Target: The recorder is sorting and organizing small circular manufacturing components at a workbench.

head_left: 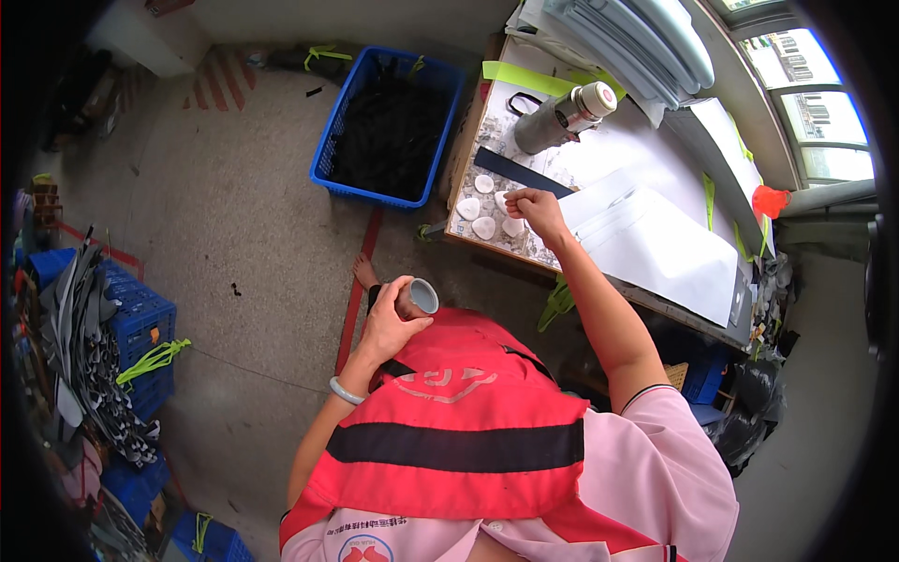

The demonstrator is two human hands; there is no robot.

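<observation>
My left hand [386, 323] is wrapped round a small round cup [424, 296] with a pale grey inside, held tilted in front of my red apron. At the table's near left corner, my right hand [537, 214] has its fingers drawn together. Its fingertips are beside a white rounded piece [502, 200]; whether they pinch it or something smaller cannot be made out. Several similar flat white pieces [483, 228] lie around it on the speckled tabletop. Behind them is a dark blue strip [521, 172], and a steel vacuum flask [560, 120] stands farther back.
White sheets [655, 245] cover much of the table, with grey stacked material [632, 47] at its back. A blue basket [324, 150] of black pieces stands on the floor left of the table. More blue crates [145, 328] with grey scraps line the far left.
</observation>
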